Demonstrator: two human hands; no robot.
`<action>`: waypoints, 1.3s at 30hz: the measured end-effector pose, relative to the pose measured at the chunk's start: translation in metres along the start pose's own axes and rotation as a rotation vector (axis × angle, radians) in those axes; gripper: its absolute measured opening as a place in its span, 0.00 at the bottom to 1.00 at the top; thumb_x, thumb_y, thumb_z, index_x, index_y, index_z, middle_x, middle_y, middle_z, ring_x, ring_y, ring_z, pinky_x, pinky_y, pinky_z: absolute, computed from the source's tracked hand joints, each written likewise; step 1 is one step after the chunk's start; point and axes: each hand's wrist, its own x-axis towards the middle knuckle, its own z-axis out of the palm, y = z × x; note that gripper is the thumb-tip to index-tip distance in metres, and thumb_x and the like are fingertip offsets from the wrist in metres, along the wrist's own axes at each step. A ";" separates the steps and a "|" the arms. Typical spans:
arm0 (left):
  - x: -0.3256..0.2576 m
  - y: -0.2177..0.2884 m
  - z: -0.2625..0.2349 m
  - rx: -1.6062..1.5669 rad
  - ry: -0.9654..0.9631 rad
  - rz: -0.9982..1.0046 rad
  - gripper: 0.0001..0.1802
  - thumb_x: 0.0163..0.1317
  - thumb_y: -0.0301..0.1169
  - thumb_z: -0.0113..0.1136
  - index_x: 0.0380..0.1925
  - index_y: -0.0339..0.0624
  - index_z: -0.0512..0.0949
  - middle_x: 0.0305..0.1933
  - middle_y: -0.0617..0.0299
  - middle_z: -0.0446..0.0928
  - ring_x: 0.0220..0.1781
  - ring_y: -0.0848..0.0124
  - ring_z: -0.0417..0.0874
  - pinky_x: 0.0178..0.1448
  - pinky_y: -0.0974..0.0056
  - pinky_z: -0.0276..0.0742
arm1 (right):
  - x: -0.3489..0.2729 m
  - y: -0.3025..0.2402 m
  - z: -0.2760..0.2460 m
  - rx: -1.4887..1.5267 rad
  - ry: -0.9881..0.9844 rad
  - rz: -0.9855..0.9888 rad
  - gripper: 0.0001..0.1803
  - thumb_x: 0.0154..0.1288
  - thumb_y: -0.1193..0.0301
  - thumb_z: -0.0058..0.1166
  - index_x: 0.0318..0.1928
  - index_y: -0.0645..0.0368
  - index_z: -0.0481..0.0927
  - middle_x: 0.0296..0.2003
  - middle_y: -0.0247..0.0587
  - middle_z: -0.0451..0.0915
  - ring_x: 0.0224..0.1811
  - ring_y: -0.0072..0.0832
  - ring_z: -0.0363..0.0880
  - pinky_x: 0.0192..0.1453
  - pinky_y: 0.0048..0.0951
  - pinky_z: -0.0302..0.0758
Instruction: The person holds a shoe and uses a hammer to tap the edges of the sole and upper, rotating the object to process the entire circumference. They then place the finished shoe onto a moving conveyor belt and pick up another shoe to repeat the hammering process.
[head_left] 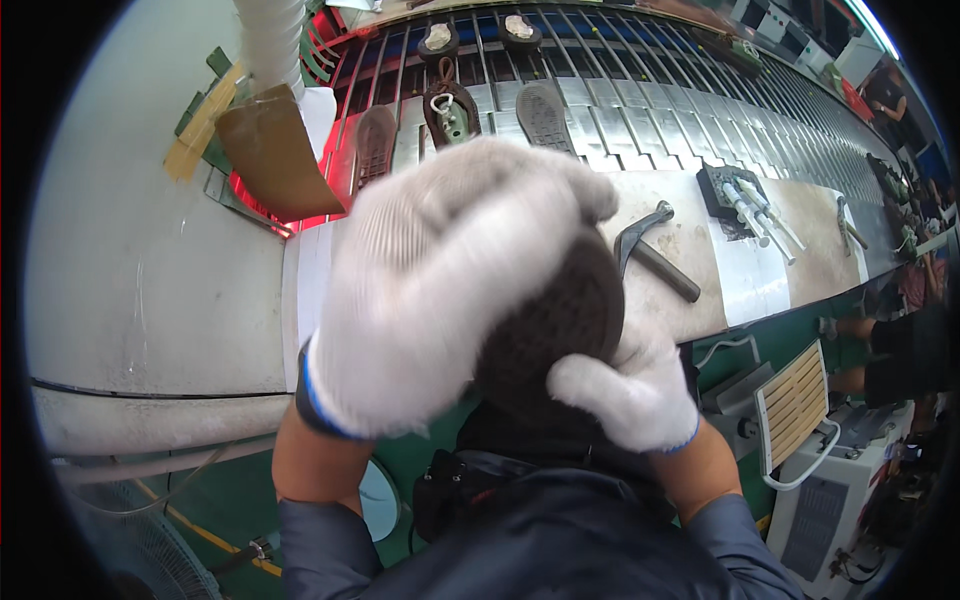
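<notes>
Both my hands wear white knitted gloves and are in front of my body. Between them is a dark brown shoe (565,315), its patterned sole facing up and one rounded end showing. My left hand (430,280), somewhat blurred, bends its fingers over the far side of the shoe and covers much of it. My right hand (640,390) grips the near right side, thumb pressed on the sole. The shoe's upper is hidden. Just beyond the right hand, a hammer (660,265) with a curved metal head lies on the bench.
A black block (732,195) holding white-handled brushes stands on the bench (690,215). Across the roller conveyor (620,100) sit a loose sole (375,140), another sole (543,115) and a shoe on a green last (452,115). Cardboard (280,155) hangs at the red-lit machine. A slatted chair (790,405) stands right.
</notes>
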 end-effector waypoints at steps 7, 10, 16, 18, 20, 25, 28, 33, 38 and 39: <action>0.037 -0.049 0.008 -0.255 -0.038 0.008 0.31 0.92 0.43 0.37 0.66 0.24 0.80 0.67 0.42 0.84 0.69 0.58 0.86 0.77 0.57 0.79 | 0.039 0.010 -0.064 0.219 -0.089 0.022 0.25 0.72 0.67 0.69 0.62 0.73 0.85 0.52 0.48 0.91 0.53 0.31 0.91 0.59 0.33 0.88; 0.041 -0.055 0.016 -0.623 0.019 -0.126 0.26 0.90 0.39 0.43 0.65 0.28 0.82 0.63 0.47 0.86 0.64 0.63 0.87 0.73 0.60 0.81 | 0.045 0.017 -0.068 0.297 -0.082 -0.033 0.27 0.73 0.67 0.70 0.64 0.73 0.83 0.55 0.50 0.90 0.54 0.33 0.91 0.61 0.36 0.89; 0.045 -0.075 0.017 -0.185 0.144 0.108 0.26 0.89 0.44 0.51 0.62 0.32 0.86 0.57 0.56 0.89 0.58 0.69 0.89 0.67 0.64 0.83 | 0.046 0.020 -0.069 0.366 -0.071 -0.085 0.27 0.74 0.70 0.70 0.66 0.74 0.82 0.57 0.51 0.89 0.56 0.36 0.91 0.64 0.40 0.89; 0.044 -0.072 0.019 -0.305 0.167 0.010 0.27 0.88 0.47 0.52 0.61 0.32 0.86 0.57 0.57 0.89 0.57 0.71 0.89 0.66 0.64 0.83 | 0.048 0.023 -0.070 0.373 -0.075 -0.089 0.26 0.74 0.70 0.70 0.66 0.73 0.82 0.57 0.51 0.89 0.56 0.36 0.91 0.64 0.40 0.89; 0.045 -0.061 0.020 -0.510 0.077 -0.133 0.39 0.91 0.55 0.35 0.68 0.28 0.80 0.65 0.47 0.86 0.66 0.63 0.86 0.74 0.61 0.80 | 0.049 0.025 -0.073 0.364 -0.067 -0.109 0.25 0.74 0.70 0.69 0.65 0.73 0.82 0.57 0.51 0.89 0.55 0.36 0.91 0.64 0.40 0.89; 0.044 -0.068 0.012 -0.454 -0.014 0.009 0.41 0.89 0.59 0.38 0.69 0.28 0.79 0.66 0.46 0.85 0.66 0.63 0.87 0.74 0.62 0.81 | 0.048 0.026 -0.074 0.319 -0.032 -0.165 0.23 0.75 0.71 0.68 0.64 0.73 0.83 0.57 0.51 0.89 0.55 0.36 0.91 0.63 0.39 0.89; 0.042 -0.065 0.022 -0.276 0.032 0.036 0.34 0.86 0.50 0.51 0.71 0.27 0.77 0.67 0.47 0.85 0.66 0.63 0.87 0.75 0.61 0.80 | 0.049 0.024 -0.072 0.302 -0.026 -0.158 0.22 0.75 0.71 0.66 0.63 0.72 0.84 0.56 0.51 0.89 0.55 0.36 0.91 0.63 0.39 0.89; 0.039 -0.061 0.017 -0.210 0.011 0.105 0.30 0.79 0.35 0.62 0.73 0.26 0.75 0.71 0.45 0.83 0.71 0.62 0.84 0.79 0.59 0.76 | 0.045 0.015 -0.065 0.169 0.011 -0.128 0.19 0.76 0.72 0.64 0.61 0.72 0.85 0.53 0.47 0.91 0.53 0.31 0.91 0.60 0.34 0.88; 0.001 -0.039 -0.010 -0.083 -0.021 0.117 0.43 0.69 0.47 0.66 0.74 0.24 0.72 0.72 0.36 0.81 0.74 0.51 0.84 0.80 0.50 0.76 | 0.022 -0.002 -0.025 -0.204 -0.026 -0.136 0.16 0.76 0.71 0.64 0.57 0.69 0.87 0.45 0.42 0.92 0.45 0.25 0.89 0.53 0.32 0.85; -0.009 -0.034 -0.015 -0.082 -0.002 0.096 0.44 0.68 0.48 0.66 0.73 0.23 0.72 0.72 0.34 0.80 0.73 0.49 0.84 0.80 0.48 0.78 | 0.018 -0.001 -0.019 -0.277 -0.069 -0.175 0.15 0.75 0.71 0.64 0.56 0.68 0.88 0.43 0.44 0.92 0.43 0.26 0.89 0.51 0.33 0.85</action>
